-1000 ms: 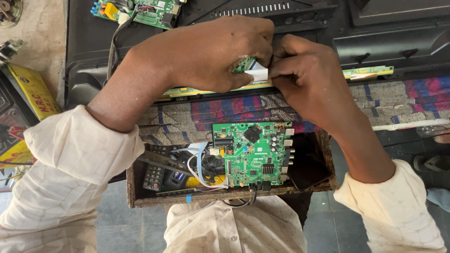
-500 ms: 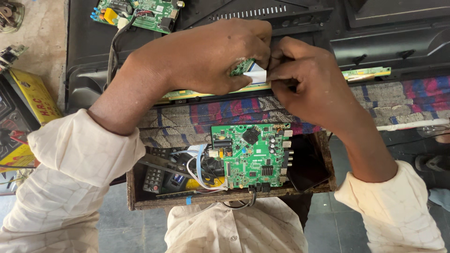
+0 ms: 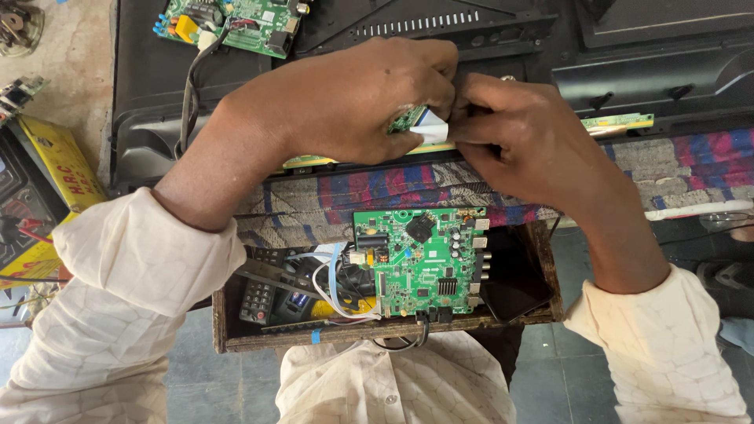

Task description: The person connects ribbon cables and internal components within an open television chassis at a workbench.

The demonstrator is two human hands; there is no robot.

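**A:** What is hidden or hard to make out here?

**B:** Most of the work itself. The left hand (image 3: 353,102) and right hand (image 3: 522,137) meet just above centre, toward twelve o'clock, and cover nearly all of what they grip. Only a small white flat cable end (image 3: 432,127) and a sliver of green board edge show between the fingers. The joint where they meet cannot be seen.

**A:** How are the hands set?

**B:** Both are curled and pressed close together, knuckles touching, fingertips pinching the white cable end from either side.

**A:** And the thing they work on?

**B:** It belongs to a long narrow green strip board (image 3: 620,122) running from nine to three o'clock along the lower edge of a black television back panel (image 3: 487,39). The hands hide its middle.

**A:** What else?

**B:** At six o'clock, a wooden box (image 3: 377,334) holds a green circuit board (image 3: 420,263), wires and a remote control (image 3: 258,298). A striped cloth (image 3: 675,161) lies between box and panel. Another circuit board (image 3: 236,20) is cut off at eleven o'clock, and a yellow case (image 3: 59,161) at nine.
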